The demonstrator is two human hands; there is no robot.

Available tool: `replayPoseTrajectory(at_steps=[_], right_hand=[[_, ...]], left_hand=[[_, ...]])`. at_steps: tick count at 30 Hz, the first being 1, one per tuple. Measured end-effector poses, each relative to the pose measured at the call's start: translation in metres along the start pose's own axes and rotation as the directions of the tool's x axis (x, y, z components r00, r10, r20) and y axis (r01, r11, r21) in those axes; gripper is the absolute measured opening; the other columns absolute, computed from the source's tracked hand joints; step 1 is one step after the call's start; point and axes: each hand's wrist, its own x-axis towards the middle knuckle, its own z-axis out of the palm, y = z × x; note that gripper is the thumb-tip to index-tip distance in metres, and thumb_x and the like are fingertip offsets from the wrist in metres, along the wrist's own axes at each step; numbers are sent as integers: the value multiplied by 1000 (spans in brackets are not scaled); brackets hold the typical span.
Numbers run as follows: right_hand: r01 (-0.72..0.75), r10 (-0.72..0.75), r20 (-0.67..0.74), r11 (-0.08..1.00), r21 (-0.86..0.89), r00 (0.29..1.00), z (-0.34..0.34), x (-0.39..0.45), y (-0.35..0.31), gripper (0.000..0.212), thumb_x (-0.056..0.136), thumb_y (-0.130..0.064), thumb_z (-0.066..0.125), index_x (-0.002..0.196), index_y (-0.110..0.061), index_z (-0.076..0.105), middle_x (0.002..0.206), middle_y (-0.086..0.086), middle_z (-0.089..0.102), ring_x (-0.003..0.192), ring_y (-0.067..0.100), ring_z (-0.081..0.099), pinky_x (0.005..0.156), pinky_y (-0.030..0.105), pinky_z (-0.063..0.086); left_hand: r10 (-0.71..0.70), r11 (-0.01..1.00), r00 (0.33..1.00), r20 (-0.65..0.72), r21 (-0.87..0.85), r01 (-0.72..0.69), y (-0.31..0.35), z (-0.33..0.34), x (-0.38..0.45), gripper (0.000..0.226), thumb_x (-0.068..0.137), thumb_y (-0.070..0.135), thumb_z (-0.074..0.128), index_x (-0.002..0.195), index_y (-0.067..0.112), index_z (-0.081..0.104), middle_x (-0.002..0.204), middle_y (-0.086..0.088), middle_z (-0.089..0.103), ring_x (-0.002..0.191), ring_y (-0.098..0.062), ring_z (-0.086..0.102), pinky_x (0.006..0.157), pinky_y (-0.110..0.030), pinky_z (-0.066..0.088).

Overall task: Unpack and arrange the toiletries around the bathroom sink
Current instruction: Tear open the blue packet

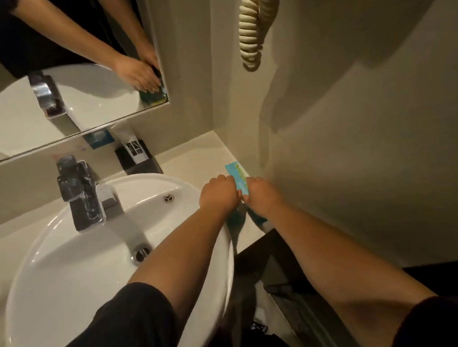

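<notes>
Far left: chrome faucet [80, 195] at the back of the white sink [69, 272], spout over the bowl, drain [141, 253] below it. Mirror [69, 83] above shows my forearms and both hands on something teal.

Behind the sink rim, against the wall: a small blue packet [99, 137], then a black box [138, 157] with a white label, standing on the counter [195, 159].

Centre-right: my left hand [218, 194] crosses over the sink rim, knuckles up, fingers curled down onto the near edge of a turquoise patterned packet [239, 178]. My right hand [263, 195] sits just beside it, fingers likewise curled on the packet's other side. Both hands grip it; fingertips hidden under the knuckles. The packet lies on the counter to the right of the sink, close to the side wall, far end poking out past my hands. A darker teal thing [258, 219] shows beneath my wrists; cannot tell what it is.

Upper right: cream coiled cord [250, 30] hanging on the wall.
</notes>
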Motion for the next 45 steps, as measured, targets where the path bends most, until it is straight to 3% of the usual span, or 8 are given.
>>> replayPoseTrajectory(at_steps=[9, 14, 23, 26, 31, 36, 40, 45], right_hand=[[-111, 109, 109, 994, 9, 988, 24, 13, 23, 27, 94, -26, 50, 112, -6, 56, 109, 17, 63, 94, 35, 62, 69, 36, 45], [-126, 127, 122, 992, -14, 984, 28, 20, 22, 22, 91, -16, 51, 109, -6, 58, 109, 17, 64, 96, 36, 63, 71, 36, 47], [-203, 195, 109, 977, 69, 975, 30, 29, 19, 23, 89, -7, 51, 110, -3, 58, 114, 20, 63, 103, 38, 61, 80, 40, 50], [-232, 219, 102, 964, 129, 970, 28, 30, 18, 23, 88, -9, 55, 109, -2, 60, 114, 20, 63, 103, 39, 61, 81, 40, 50], [-268, 255, 88, 936, 227, 963, 17, 27, 15, 24, 86, -17, 66, 105, -4, 62, 106, 17, 66, 94, 37, 64, 71, 37, 50], [-272, 262, 74, 930, 248, 962, -5, 22, 10, 27, 82, -23, 71, 102, -4, 67, 101, 16, 69, 89, 34, 65, 67, 31, 49], [-262, 260, 54, 906, 331, 964, -29, 21, -7, 23, 82, -24, 69, 97, -7, 69, 99, 15, 70, 90, 33, 66, 73, 32, 51], [-183, 212, -24, 889, 420, 977, -59, 22, -44, 23, 83, -20, 66, 63, -12, 58, 78, 14, 60, 76, 25, 57, 68, 28, 43]], left_hand=[[-209, 961, 963, 168, -147, 234, 16, 24, 25, 22, 89, 17, 50, 105, 10, 62, 107, -13, 63, 96, -31, 61, 71, -32, 41], [-262, 931, 933, 248, -189, 311, 22, 32, 39, 28, 78, 23, 67, 103, 12, 59, 107, -11, 63, 100, -29, 62, 71, -30, 41], [-342, 835, 899, 274, -349, 425, 28, 42, 49, 12, 84, 13, 61, 92, 11, 53, 108, -14, 64, 100, -30, 62, 69, -30, 41], [-344, 830, 898, 274, -358, 427, 27, 39, 52, 13, 82, 11, 63, 90, 8, 53, 104, -15, 64, 97, -30, 62, 67, -30, 40], [-366, 787, 882, 296, -408, 463, 24, 25, 49, 23, 77, 15, 71, 77, 7, 50, 85, -8, 56, 72, -20, 51, 60, -28, 38], [-354, 765, 898, 262, -471, 439, 21, 2, 37, 27, 78, 15, 71, 100, 0, 65, 100, -13, 66, 93, -30, 63, 69, -30, 46], [-320, 783, 928, 190, -498, 372, 12, -30, 27, 19, 80, 11, 68, 95, 0, 69, 98, -18, 68, 93, -34, 63, 75, -36, 49], [-346, 718, 935, 76, -620, 316, -12, -75, 12, 3, 76, 5, 66, 76, 3, 67, 84, -23, 69, 84, -38, 66, 71, -39, 53]])
